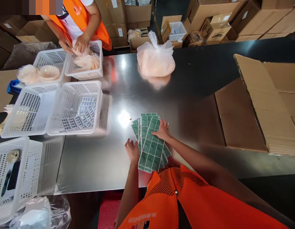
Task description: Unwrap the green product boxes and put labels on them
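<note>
A fanned stack of green label sheets [150, 149], printed in a grid with white borders, lies on the metal table in front of me. My right hand [163, 130] is at the upper right of the stack, thumb on the top sheet and fingers around its edge. Beside the left edge of the sheets is my left hand [132, 150], fingers slightly bent and apart, with nothing visible in it. Whether its fingertips touch the paper is hard to tell.
White baskets [97, 108] stand at the left, one holding blue-and-white labels [86, 114]. A tied plastic bag [157, 60] sits at the back. An open cardboard box [254, 105] is at the right. Across the table, a person's hands [78, 44] handle pale wrapped items in a basket.
</note>
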Demonstrator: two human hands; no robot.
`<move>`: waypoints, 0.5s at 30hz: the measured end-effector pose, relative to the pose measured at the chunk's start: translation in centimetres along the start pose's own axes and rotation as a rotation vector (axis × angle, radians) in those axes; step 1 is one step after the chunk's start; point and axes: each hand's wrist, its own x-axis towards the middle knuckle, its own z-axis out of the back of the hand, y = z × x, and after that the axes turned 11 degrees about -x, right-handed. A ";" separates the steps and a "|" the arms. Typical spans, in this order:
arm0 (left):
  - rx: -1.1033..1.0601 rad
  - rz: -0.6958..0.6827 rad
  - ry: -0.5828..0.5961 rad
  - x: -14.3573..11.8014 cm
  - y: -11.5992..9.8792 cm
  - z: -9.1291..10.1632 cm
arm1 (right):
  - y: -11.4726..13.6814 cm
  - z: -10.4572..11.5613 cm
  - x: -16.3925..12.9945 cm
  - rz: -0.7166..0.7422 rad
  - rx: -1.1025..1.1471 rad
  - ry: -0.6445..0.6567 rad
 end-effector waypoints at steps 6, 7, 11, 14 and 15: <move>-0.064 0.111 -0.084 -5.9 5.2 6.0 | 3.6 3.9 8.8 0.510 -0.238 0.157; -0.079 0.139 -0.083 -7.0 6.3 6.3 | 4.1 4.1 10.2 0.573 -0.279 0.190; -0.191 0.313 -0.075 -10.6 9.3 5.6 | 5.5 3.4 13.4 0.745 -0.433 0.281; -0.317 0.466 -0.064 -12.0 10.2 4.4 | 6.1 2.3 13.2 0.815 -0.514 0.299; -0.359 0.512 -0.053 -12.3 10.3 4.1 | 6.2 1.9 12.9 0.831 -0.533 0.297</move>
